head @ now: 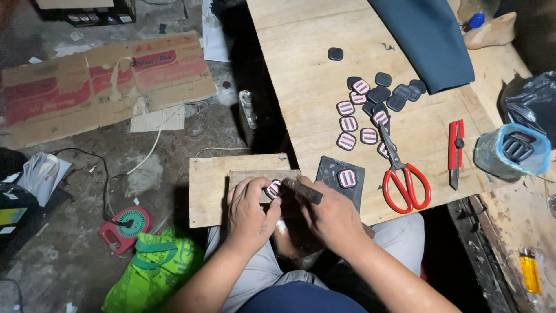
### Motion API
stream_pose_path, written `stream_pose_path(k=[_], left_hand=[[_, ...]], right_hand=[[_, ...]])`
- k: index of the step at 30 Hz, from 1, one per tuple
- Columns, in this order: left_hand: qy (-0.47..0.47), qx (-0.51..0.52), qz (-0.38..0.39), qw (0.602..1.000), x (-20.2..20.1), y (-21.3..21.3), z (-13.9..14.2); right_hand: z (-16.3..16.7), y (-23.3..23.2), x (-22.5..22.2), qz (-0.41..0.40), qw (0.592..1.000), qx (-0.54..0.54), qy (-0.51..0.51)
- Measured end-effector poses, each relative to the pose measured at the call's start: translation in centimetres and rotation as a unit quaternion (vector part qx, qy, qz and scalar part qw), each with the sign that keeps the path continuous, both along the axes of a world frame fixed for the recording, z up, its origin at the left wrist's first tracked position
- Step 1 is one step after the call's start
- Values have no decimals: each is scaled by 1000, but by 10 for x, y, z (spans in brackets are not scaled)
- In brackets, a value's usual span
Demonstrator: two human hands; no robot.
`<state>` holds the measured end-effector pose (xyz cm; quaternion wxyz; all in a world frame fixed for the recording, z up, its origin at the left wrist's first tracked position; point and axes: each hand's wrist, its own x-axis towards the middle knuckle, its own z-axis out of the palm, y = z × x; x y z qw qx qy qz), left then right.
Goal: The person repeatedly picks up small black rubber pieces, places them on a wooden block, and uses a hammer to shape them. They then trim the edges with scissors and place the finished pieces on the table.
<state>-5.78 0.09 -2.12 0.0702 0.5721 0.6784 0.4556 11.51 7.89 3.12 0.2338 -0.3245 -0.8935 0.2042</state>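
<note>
Our left hand (250,210) pinches a small pink-striped black rubber patch (273,189) over the near wooden board (208,191); our right hand (331,215) grips a dark metal tool (302,190) touching it.

The worktop (313,75) is pale, raw plywood, matt and scuffed. Scissors (399,168) pair dull metal blades with glossy red plastic handles. The dark pads (385,93) look like matt rubber, perhaps. Far right lies smooth grey cloth (431,40); left, worn cardboard (98,81) on rough concrete floor (75,243)
</note>
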Motion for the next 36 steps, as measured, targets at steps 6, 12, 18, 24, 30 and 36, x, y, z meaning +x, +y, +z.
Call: stream_pose_path(k=[6,12,18,24,30,36], left_hand=[[4,1,3,1000,0,0,-2],[0,9,5,1000,-1,1,-6],[-3,2,3,1000,-1,-1,-5],[-6,13,-4,1000,-3,-1,-5],[13,17,-19,1000,-4,-3,-8],[19,18,-18,999,-5,-1,-12]], right_hand=[[7,-2,1,1,999,-37,-11],[-4,-3,-16,-1,1000,-11,8],[6,2,-17,-46,997,-37,-57],[-2,-5,-6,-5,995,-28,94],[-26,-4,-3,-113,983,-130,-56],[-27,-12,-5,-40,987,-136,71]])
